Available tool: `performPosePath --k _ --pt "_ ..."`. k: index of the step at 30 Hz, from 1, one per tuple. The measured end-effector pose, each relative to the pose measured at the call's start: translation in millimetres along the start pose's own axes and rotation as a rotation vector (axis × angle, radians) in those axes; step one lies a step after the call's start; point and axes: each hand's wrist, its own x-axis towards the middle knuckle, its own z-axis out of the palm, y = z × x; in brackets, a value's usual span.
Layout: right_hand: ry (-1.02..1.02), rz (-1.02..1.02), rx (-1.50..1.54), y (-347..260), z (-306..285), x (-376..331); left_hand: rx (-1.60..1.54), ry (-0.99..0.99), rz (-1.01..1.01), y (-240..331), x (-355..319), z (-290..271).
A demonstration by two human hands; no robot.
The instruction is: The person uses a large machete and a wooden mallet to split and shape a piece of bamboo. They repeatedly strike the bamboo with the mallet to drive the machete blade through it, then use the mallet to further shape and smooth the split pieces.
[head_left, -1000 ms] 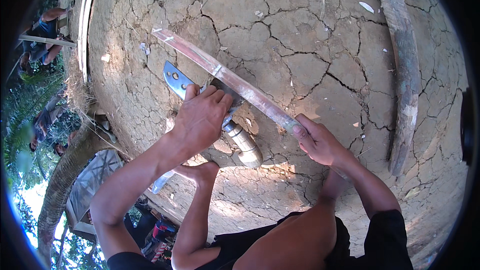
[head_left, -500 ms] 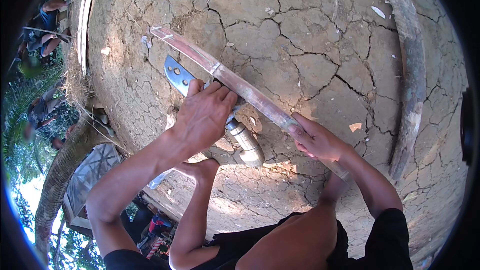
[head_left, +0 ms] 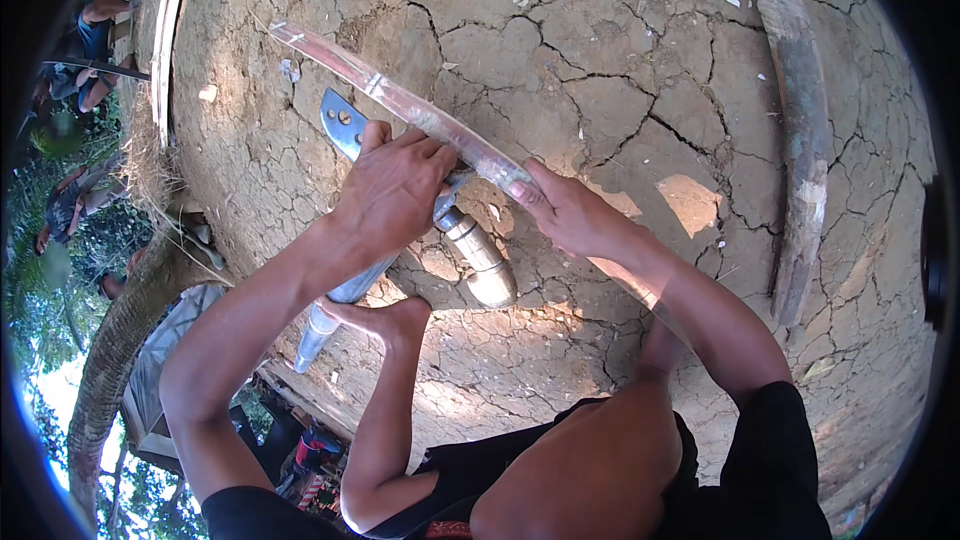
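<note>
Both hands grip one thin, stiff, light strip [head_left: 400, 105]: left hand [head_left: 395, 190] mid-length, right hand [head_left: 565, 210] nearer its end.

The ground [head_left: 620, 70] is dry, cracked earth, pale brown, strewn with small chips. Sunlight falls on it in patches, one bright patch right of centre. A long weathered log [head_left: 795, 130] lies along the right side, curving from far to near. At the far left a pale pole [head_left: 168, 40] edges the earth. Beyond it, left, stand green trees [head_left: 60, 270], a palm trunk [head_left: 115, 360], and people [head_left: 90, 30] sitting in shade.
</note>
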Motion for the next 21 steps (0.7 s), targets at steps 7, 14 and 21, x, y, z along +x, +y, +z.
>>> performPosePath --k 7,14,21 --pt "-0.008 -0.043 -0.111 -21.0 7.8 11.7 -0.057 0.059 -0.053 -16.8 -27.7 -19.9" --pt "-0.168 0.014 0.143 -84.7 -7.3 26.8 0.100 0.157 -0.106 -58.5 -41.4 -43.2" --pt "-0.111 0.027 0.277 -92.0 -41.8 33.6 0.098 0.195 -0.234 -96.1 -34.9 -22.9"
